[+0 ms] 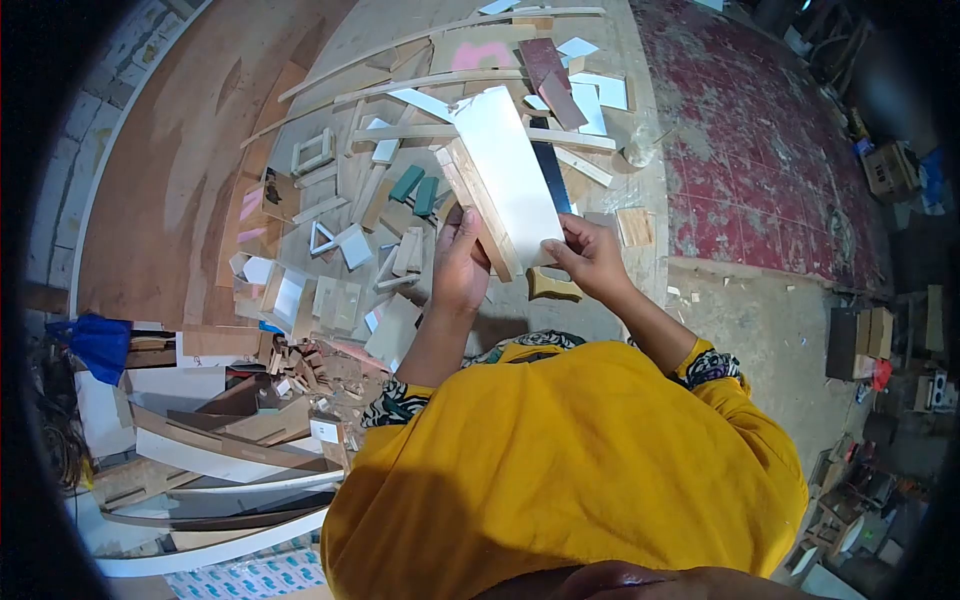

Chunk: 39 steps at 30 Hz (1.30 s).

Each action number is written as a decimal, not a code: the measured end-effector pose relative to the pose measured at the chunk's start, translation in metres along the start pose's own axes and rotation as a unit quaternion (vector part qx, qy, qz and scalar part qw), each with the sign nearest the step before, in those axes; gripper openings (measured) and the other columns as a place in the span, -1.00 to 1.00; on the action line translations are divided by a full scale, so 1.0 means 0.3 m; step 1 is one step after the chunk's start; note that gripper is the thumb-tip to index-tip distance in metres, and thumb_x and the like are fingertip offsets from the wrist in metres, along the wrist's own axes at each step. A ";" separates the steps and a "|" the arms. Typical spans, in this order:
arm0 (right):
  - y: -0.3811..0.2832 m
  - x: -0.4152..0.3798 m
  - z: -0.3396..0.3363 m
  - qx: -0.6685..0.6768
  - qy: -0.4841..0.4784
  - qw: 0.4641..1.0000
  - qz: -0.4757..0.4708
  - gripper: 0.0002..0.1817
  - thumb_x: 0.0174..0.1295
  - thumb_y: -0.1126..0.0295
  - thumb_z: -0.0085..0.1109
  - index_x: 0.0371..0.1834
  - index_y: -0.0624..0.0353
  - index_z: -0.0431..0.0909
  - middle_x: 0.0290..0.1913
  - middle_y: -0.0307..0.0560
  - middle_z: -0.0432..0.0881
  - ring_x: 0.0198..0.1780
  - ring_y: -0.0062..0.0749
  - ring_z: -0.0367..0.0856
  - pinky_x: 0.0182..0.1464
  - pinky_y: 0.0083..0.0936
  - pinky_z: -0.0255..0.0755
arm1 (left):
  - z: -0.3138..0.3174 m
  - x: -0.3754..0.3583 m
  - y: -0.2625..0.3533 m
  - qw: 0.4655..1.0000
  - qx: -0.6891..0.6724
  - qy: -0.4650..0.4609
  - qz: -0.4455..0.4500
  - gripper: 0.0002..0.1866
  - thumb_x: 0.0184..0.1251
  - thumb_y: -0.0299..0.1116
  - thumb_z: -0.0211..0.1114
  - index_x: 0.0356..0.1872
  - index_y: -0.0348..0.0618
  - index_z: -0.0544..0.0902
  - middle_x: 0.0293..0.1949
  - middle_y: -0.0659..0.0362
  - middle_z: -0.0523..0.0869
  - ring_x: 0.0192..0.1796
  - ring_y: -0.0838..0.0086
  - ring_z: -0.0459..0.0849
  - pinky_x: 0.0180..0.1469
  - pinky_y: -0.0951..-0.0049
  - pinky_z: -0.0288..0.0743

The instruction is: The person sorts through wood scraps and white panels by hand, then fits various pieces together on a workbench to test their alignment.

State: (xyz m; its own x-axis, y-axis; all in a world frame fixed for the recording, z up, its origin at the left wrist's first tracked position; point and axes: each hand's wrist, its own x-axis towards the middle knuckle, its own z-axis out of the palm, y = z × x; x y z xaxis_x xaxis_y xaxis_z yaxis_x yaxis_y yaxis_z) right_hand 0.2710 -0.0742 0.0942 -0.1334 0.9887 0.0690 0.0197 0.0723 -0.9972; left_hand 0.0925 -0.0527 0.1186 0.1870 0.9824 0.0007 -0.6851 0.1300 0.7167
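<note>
In my left hand is a short wooden block, pale and made of what look like layered strips, with the thumb along its side. Against that block lies a white board, longer and flat, its far end chipped or torn. My right hand pinches the board's near right corner, thumb on top. Both pieces are held up over the worktable, tilted away to the left. Under the board a dark saw blade shows in part. Near my hands are a yellow-brown wooden piece and two green blocks.
Long wooden strips lie across the worktable's far side. Small wooden frames and white offcuts are scattered at left. A glass jar stands near the right edge. Scrap boards are piled at lower left, beside a blue bag.
</note>
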 end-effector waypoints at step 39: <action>-0.061 -0.104 -0.108 -0.155 0.013 0.986 -0.062 -0.81 0.12 0.49 0.18 -0.20 0.31 0.55 -0.46 0.11 0.58 -0.52 -0.40 0.49 -0.40 -0.49 0.37 | 0.082 -0.075 -0.109 0.999 -0.006 -0.024 -0.041 -0.52 0.52 -0.16 -0.18 0.28 -0.29 0.18 0.19 0.01 0.42 0.22 0.33 0.44 0.26 0.29 0.31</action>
State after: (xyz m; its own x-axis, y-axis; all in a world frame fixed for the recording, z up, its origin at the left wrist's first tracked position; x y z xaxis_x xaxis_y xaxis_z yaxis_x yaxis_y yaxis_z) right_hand 0.3068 -0.1022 0.1112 -0.1288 0.9725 0.1938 0.3081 0.2250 -0.9244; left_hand 0.1279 -0.0822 0.1123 0.2771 0.9605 -0.0241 -0.6744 0.2123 0.7072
